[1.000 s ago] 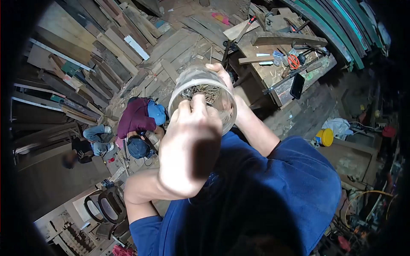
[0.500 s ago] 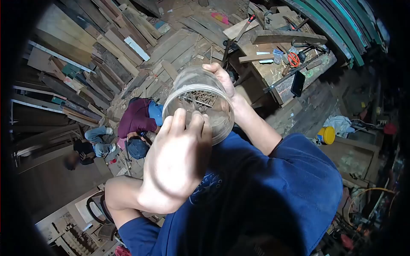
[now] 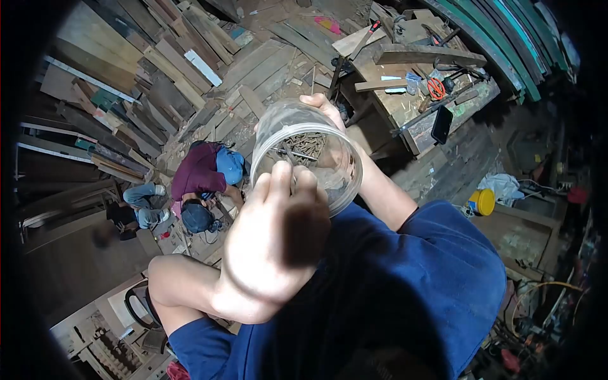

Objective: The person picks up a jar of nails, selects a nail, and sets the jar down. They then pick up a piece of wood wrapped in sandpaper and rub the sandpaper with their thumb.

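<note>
A clear plastic jar (image 3: 347, 166) is tilted with its wide mouth toward me. Small brownish screws or nails (image 3: 308, 145) lie in a heap inside it, along with a longer shiny metal piece. My right hand (image 3: 326, 114) grips the jar from its far right side, partly hidden behind the wall. At the mouth is my left hand (image 3: 272, 237), its back toward me and its fingers curled together over the rim into the jar. The fingertips are hidden, so what they pinch, if anything, cannot be made out.
A workbench (image 3: 405, 114) at the upper right carries boards, a phone (image 3: 442, 125) and orange-handled scissors (image 3: 436, 88). Wood planks (image 3: 183, 69) lean at the left. A person in a maroon shirt (image 3: 197, 168) crouches on the floor, with another person nearby. A yellow bucket (image 3: 482, 201) stands right.
The jar and my left hand have shifted slightly to the right together. My left fingers stay curled at the jar's mouth. The crouching person has moved a little.
</note>
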Demonstrator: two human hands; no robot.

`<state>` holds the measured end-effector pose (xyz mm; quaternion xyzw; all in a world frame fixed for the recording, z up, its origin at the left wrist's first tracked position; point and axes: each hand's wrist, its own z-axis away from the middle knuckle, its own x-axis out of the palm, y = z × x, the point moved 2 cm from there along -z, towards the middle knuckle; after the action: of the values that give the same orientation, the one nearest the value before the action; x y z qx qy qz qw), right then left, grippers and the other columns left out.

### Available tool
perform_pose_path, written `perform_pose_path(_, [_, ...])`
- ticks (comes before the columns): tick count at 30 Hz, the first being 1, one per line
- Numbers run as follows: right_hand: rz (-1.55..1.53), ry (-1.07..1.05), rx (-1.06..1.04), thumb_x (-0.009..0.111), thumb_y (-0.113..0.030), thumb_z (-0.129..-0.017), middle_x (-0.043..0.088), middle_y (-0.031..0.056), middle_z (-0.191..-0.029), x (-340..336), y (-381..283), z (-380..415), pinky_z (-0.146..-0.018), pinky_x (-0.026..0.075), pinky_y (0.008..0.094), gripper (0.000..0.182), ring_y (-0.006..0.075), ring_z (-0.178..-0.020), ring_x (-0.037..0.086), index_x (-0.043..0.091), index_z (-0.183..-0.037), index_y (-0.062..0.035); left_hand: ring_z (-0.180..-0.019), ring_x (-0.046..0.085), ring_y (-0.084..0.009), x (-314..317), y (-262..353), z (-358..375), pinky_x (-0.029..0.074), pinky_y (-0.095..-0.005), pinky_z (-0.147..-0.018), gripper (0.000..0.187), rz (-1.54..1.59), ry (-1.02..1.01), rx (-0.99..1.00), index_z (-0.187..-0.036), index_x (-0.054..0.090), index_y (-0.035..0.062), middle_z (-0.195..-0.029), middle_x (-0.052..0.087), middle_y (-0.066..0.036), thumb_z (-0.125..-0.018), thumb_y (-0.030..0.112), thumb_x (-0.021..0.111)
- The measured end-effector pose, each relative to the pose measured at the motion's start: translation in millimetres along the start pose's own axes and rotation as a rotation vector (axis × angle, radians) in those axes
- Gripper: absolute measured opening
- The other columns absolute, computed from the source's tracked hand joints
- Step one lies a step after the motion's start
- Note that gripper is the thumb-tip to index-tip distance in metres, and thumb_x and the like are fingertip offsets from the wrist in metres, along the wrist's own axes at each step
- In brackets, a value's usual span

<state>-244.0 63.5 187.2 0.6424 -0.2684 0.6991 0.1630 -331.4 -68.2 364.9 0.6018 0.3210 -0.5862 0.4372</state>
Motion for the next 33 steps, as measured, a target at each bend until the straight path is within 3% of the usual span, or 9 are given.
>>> perform_pose_path(6, [-0.004,0.028,0.004,0.052,-0.038,-0.091,0.069,0.0191,-0.108,5,-2,1,-0.09,0.054,0.0407,0.051,0.0273,-0.095,0.069,0.063,-0.116,0.0049,-0.102,0.054,-0.0251,-6,6,-7,0.047,-0.0336,-0.089,0.033,-0.197,-0.069,0.082,-0.11,0.062,0.0041,-0.105,0.059,-0.007,-0.079,0.013,0.057])
perform_pose_path(9, [-0.033,-0.004,0.026,0.051,-0.036,-0.091,0.069,0.0191,-0.107,8,-2,1,-0.09,0.054,0.041,0.049,0.0279,-0.095,0.068,0.063,-0.115,0.0051,-0.093,0.056,-0.0315,-4,2,-9,0.051,-0.0401,-0.08,0.024,-0.162,0.003,0.252,-0.098,0.058,-0.0008,-0.097,0.057,-0.019,-0.079,0.014,0.057])
perform_pose_path(12, [0.073,0.054,-0.002,0.048,-0.042,-0.088,0.067,0.024,-0.109,-2,-4,-2,-0.089,0.054,0.0429,0.061,0.0326,-0.095,0.067,0.059,-0.117,0.0102,-0.094,0.056,-0.0213,-7,6,-15,0.046,-0.0287,-0.078,0.021,-0.358,-0.128,0.189,-0.096,0.062,0.0047,-0.093,0.059,-0.007,-0.077,0.013,0.058])
perform_pose_path(17, [0.504,0.166,-0.369,0.047,-0.048,-0.091,0.062,0.0245,-0.118,67,22,30,-0.086,0.054,0.0437,0.062,0.0325,-0.098,0.066,0.057,-0.119,0.0067,-0.089,0.057,-0.0267,5,4,-6,0.046,-0.0337,-0.08,0.02,0.043,0.193,0.104,-0.083,0.064,-0.0007,-0.085,0.059,-0.012,-0.076,0.017,0.058])
perform_pose_path(21, [0.131,0.27,-0.073,0.045,-0.057,-0.094,0.059,0.0237,-0.124,38,16,3,-0.084,0.055,0.0401,0.07,0.03,-0.097,0.065,0.053,-0.127,0.004,-0.089,0.057,-0.0305,30,-2,-8,0.044,-0.0382,-0.082,0.027,0.025,0.278,0.005,-0.081,0.071,-0.002,-0.091,0.063,-0.016,-0.077,0.021,0.058])
perform_pose_path(22, [0.215,0.246,-0.082,0.045,-0.059,-0.093,0.059,0.023,-0.124,33,19,2,-0.084,0.055,0.0394,0.072,0.0295,-0.098,0.064,0.053,-0.126,0.0046,-0.09,0.057,-0.0298,22,-1,-5,0.043,-0.0381,-0.081,0.028,-0.217,0.118,0.104,-0.082,0.072,-0.0021,-0.093,0.064,-0.017,-0.078,0.021,0.058])
perform_pose_path(25, [0.363,0.167,-0.081,0.047,-0.062,-0.092,0.06,0.0212,-0.123,33,22,-2,-0.084,0.055,0.0381,0.076,0.0285,-0.1,0.063,0.053,-0.126,0.0058,-0.097,0.059,-0.0291,14,-3,-6,0.045,-0.038,-0.079,0.03,-0.145,-0.039,0.121,-0.101,0.072,-0.002,-0.1,0.068,-0.017,-0.079,0.016,0.062])
perform_pose_path(32, [0.263,0.168,-0.041,0.048,-0.062,-0.092,0.061,0.0205,-0.121,34,30,-6,-0.081,0.056,0.0355,0.079,0.0261,-0.098,0.064,0.048,-0.131,0.0057,-0.098,0.058,-0.029,16,-8,4,0.044,-0.0357,-0.078,0.029,0.059,0.124,-0.076,-0.097,0.071,-0.0058,-0.101,0.067,-0.016,-0.079,0.015,0.062])
perform_pose_path(33, [0.303,0.186,-0.086,0.048,-0.061,-0.092,0.061,0.0214,-0.121,45,34,-3,-0.081,0.056,0.0342,0.077,0.0257,-0.098,0.064,0.048,-0.13,0.0056,-0.092,0.057,-0.0287,7,-9,7,0.043,-0.0363,-0.081,0.026,-0.168,0.048,0.077,-0.081,0.073,0.0011,-0.087,0.066,-0.014,-0.081,0.021,0.056])
